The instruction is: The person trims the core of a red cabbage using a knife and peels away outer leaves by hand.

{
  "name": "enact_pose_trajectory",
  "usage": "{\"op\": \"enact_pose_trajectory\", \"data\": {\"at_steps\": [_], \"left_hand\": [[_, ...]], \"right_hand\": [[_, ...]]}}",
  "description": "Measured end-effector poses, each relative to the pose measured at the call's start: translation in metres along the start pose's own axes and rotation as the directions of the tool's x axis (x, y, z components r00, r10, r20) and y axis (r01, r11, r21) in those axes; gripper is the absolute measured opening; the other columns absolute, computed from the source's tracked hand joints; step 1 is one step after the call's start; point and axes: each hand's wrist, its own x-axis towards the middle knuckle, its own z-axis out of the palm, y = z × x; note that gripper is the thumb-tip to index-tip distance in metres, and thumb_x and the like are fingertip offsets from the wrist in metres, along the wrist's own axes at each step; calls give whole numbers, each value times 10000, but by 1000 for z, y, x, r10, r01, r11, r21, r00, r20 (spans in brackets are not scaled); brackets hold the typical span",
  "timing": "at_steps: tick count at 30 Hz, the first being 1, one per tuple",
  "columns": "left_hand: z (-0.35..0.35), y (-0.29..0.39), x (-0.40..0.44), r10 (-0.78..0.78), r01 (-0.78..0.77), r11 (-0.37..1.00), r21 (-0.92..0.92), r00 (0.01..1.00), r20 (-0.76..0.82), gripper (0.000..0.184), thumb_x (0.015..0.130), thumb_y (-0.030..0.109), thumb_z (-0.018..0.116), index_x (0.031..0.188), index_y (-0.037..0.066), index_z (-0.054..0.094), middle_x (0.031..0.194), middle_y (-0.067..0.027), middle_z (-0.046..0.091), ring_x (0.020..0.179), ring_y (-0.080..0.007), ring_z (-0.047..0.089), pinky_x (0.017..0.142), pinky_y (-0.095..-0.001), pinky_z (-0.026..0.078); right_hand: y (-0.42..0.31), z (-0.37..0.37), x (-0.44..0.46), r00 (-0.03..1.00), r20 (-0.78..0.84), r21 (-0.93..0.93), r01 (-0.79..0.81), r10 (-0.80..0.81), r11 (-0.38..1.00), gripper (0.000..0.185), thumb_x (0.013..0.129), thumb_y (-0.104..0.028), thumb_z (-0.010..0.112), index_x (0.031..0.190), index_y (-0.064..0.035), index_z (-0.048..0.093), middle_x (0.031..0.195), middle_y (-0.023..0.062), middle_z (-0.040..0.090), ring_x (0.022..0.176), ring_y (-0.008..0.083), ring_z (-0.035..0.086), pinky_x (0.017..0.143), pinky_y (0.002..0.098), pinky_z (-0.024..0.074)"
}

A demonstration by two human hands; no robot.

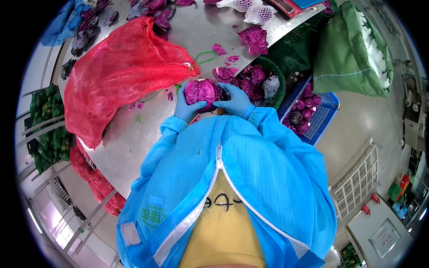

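Between my two gloved hands, close to my body at the table's edge, is a round purple cabbage (201,94). My left hand (186,107) wraps its left and lower side. On the other side my right hand (235,101) holds a darker part at the cabbage's right edge, its fingers curled round it. A red mesh bag (120,67) lies on the metal table (192,27) to the left of the cabbage. Loose purple leaves (254,40) are scattered farther back. Just right of my right hand stands a green basket (278,71) with purple leaves in it.
A blue crate (325,117) of small purple cabbages stands on the floor at the right, below a green sack (348,53). White foam nets (260,14) and a red scale (288,8) sit at the table's back. Dark leaves (85,38) lie at the back left.
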Motion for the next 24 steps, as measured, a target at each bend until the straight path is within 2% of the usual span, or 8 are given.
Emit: {"op": "enact_pose_trajectory", "data": {"at_steps": [2, 5, 11, 13, 15, 20, 21, 24], "left_hand": [[1, 24, -7, -281, 277, 944, -180, 960, 5, 995, 580, 229, 889, 1374, 22, 325, 1303, -142, 470, 1181, -273, 513, 977, -403, 469], [-4, 36, -2, -462, 452, 867, -209, 887, 4, 921, 621, 205, 871, 1359, 20, 352, 1262, -141, 521, 1125, -274, 562, 928, -403, 509], [-5, 35, 1, -517, 487, 804, -342, 856, 4, 802, 683, 191, 834, 1338, 34, 400, 1232, -142, 556, 1092, -285, 586, 913, -435, 516], [-5, 31, -1, -376, 351, 818, -456, 926, 39, 761, 701, 137, 803, 1344, 59, 403, 1245, -135, 548, 1111, -300, 574, 945, -453, 494], [-4, 31, -5, -328, 322, 785, -530, 941, 85, 758, 703, 117, 789, 1351, 67, 399, 1255, -134, 542, 1125, -305, 564, 964, -463, 479], [-13, 11, -3, -178, 246, 702, -668, 969, 169, 754, 716, 109, 752, 1371, 70, 381, 1287, -142, 520, 1166, -313, 535, 1006, -492, 438], [-16, 6, -1, -141, 246, 710, -660, 968, 208, 759, 723, 134, 747, 1379, 70, 372, 1300, -144, 511, 1183, -316, 523, 1015, -500, 428], [-10, 2, 4, -123, 312, 611, -728, 945, 302, 778, 733, 183, 743, 1396, 76, 350, 1343, -148, 478, 1223, -324, 491, 1037, -507, 407]], "right_hand": [[3, -2, -1, 1000, -4, 160, 4, -4, 987, 721, 711, -344, 794, 1291, -19, 515, 1189, 154, 605, 1083, 288, 592, 956, 350, 452], [-6, 0, -5, 997, -47, 233, 73, -64, 970, 510, 753, -252, 755, 1188, -39, 595, 1058, 129, 669, 962, 250, 649, 862, 336, 500], [-35, 2, -4, 973, -232, -21, 5, -9, 1000, 229, 750, -150, 718, 919, -38, 611, 798, 94, 655, 719, 172, 637, 651, 327, 504], [-30, 1, 2, 971, -239, 109, 13, 14, 994, 191, 759, -142, 708, 861, -25, 597, 739, 63, 616, 658, 137, 579, 622, 294, 481], [-22, -15, 11, 912, -313, 632, -6, 263, 775, 178, 761, -141, 704, 844, -19, 604, 735, 40, 602, 651, 100, 545, 609, 267, 465], [3, -58, 5, 925, -373, 102, -34, 70, 994, 334, 732, -209, 750, 984, -24, 634, 852, 120, 655, 785, 261, 638, 770, 349, 509], [6, -62, 0, 927, -370, 99, -32, 67, 995, 334, 732, -209, 750, 984, -24, 634, 852, 120, 655, 785, 261, 638, 770, 349, 509], [18, -65, -7, 869, -471, -371, -43, -148, 928, 341, 747, -169, 747, 1033, -36, 618, 908, 113, 637, 802, 185, 595, 732, 322, 487]]}}
